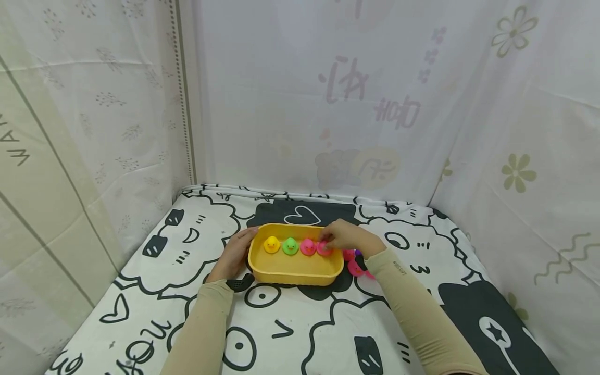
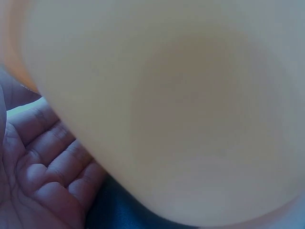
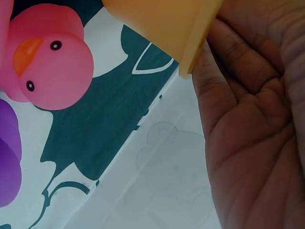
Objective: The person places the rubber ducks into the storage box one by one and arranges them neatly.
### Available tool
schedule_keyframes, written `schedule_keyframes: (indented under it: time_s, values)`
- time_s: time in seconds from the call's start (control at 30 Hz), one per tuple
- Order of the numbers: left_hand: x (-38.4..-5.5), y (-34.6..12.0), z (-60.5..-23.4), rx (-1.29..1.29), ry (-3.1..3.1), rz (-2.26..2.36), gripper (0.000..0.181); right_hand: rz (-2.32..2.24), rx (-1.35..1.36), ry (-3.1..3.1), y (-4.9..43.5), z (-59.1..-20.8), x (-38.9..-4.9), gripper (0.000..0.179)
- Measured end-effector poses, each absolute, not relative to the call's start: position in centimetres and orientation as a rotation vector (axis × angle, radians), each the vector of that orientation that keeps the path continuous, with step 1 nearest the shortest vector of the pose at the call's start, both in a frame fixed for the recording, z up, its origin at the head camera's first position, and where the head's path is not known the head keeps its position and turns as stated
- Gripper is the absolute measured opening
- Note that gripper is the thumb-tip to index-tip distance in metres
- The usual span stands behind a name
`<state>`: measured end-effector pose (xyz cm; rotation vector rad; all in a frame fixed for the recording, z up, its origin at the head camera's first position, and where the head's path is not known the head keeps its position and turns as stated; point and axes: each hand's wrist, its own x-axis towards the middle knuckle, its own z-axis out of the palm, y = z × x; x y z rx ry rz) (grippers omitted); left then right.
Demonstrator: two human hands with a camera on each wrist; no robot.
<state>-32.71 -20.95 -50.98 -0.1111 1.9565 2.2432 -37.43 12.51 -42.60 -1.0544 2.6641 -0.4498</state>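
A yellow plastic tray (image 1: 295,270) holds a row of small rubber ducks: a yellow duck (image 1: 271,245), a green duck (image 1: 290,246) and a pink duck (image 1: 308,247). At the row's right end, my right hand (image 1: 347,235) reaches over the far right rim and pinches another pink duck (image 1: 324,249). In the right wrist view those fingertips are hidden behind the tray's wall (image 3: 164,28). My left hand (image 1: 236,252) rests against the tray's left side, fingers along the outer wall. The left wrist view shows its palm and fingers partly behind the blurred tray (image 2: 190,119).
Just right of the tray, partly under my right forearm, lie several more ducks, including a pink duck (image 1: 354,268) and something purple (image 3: 7,152). A black-and-white cartoon cloth (image 1: 281,333) covers the surface. Pale printed curtains (image 1: 281,104) hang behind and at both sides.
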Motion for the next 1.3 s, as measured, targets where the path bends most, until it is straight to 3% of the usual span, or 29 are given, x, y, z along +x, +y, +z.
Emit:
schedule_keyframes:
  time_s: [0.77, 1.3]
  values:
    - [-32.6, -20.8, -51.1, -0.096, 1.981, 2.242, 0.062, -0.522, -1.108, 2.661, 12.9, -42.7, -37.1, 0.022]
    - [-32.6, -20.8, -51.0, -0.101, 1.981, 2.235, 0.061, -0.852, -0.957, 2.697, 15.4, -41.5, -36.7, 0.033]
